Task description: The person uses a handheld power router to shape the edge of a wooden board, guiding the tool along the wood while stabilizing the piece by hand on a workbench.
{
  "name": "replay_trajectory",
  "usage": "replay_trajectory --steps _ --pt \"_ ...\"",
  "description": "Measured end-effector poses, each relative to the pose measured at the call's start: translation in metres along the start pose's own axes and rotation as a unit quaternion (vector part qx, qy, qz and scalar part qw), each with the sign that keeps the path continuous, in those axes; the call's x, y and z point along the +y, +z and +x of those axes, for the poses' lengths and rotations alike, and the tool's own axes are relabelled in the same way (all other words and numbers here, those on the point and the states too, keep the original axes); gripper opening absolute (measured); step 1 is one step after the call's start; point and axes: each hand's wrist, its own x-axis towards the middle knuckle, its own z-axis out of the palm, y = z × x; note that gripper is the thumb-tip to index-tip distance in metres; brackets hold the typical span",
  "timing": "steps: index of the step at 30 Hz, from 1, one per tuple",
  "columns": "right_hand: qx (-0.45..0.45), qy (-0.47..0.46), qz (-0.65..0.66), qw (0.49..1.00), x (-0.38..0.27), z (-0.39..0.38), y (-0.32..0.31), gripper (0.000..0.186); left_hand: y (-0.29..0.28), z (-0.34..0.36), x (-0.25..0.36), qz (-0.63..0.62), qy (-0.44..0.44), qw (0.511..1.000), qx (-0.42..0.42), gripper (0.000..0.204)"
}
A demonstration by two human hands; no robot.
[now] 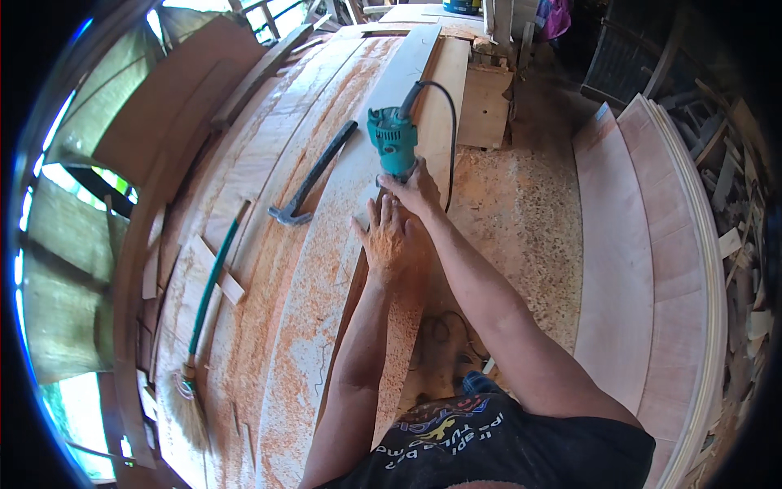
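My right hand (414,187) grips the lower body of a teal corded power trimmer (391,138), which sits on a long pale board (305,326) near its right edge. A black cord curves from the tool's top. Just below and left of it, my left hand (379,236) lies on the board with fingers spread. A claw hammer (290,213) rests to the left, its dark handle angled up and right. Farther left are a green-handled straw broom (213,281) and a short wood strip (212,265), on a sheet-covered work surface dusted with shavings.
Plywood sheets (611,269) lean in a stack at the right, beside piled scrap wood (733,204). A plywood box (482,106) stands beyond the board. Below, the floor (513,244) is strewn with sawdust. Translucent sheeting (65,277) lines the left side, with long timbers along it.
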Motion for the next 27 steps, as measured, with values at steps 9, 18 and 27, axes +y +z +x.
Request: replay_trajectory --steps 9,18,27 --pt "-0.014 0.003 0.020 1.000 -0.009 -0.005 -0.006 0.087 -0.004 -0.003 0.003 0.007 -0.011 1.000 -0.026 0.048" --pt "-0.003 0.007 -0.002 1.000 -0.007 0.000 -0.005 0.087 -0.002 0.007 -0.001 0.019 -0.008 0.999 -0.049 0.054" --pt "-0.020 0.019 -0.037 0.999 -0.002 0.013 -0.005 0.095 -0.008 0.017 0.003 -0.001 -0.018 0.998 -0.065 0.053"
